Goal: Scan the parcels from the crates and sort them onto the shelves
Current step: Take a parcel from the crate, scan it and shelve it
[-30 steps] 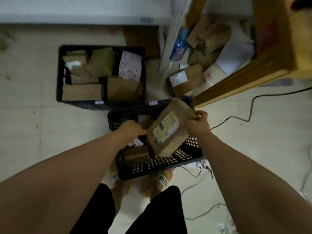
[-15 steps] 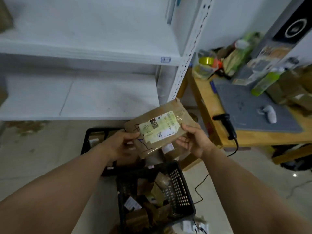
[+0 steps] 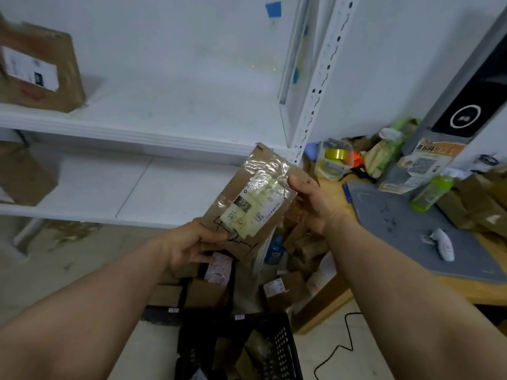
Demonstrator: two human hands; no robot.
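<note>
A flat brown parcel [image 3: 260, 171] with a taped white label is held up in front of the white shelves [image 3: 153, 138], label side towards me. My left hand [image 3: 189, 244] grips its lower left corner, thumb on the front. My right hand [image 3: 312, 204] holds its right edge, thumb on the tape near the top. Below, a black crate [image 3: 282, 344] with brown parcels stands near my feet. A second black crate [image 3: 162, 315] with parcels sits behind it on the floor.
A brown box [image 3: 41, 69] stands on the upper shelf at left; another parcel [image 3: 24, 171] sits on the lower shelf. To the right a wooden table [image 3: 466, 286] carries a grey mat, a green bottle [image 3: 430, 193], tape rolls and parcels. More parcels [image 3: 296, 270] lie under the table.
The view has lifted from the crates to the shelves. Both hands have raised the parcel out of the crate and turned it more upright.
</note>
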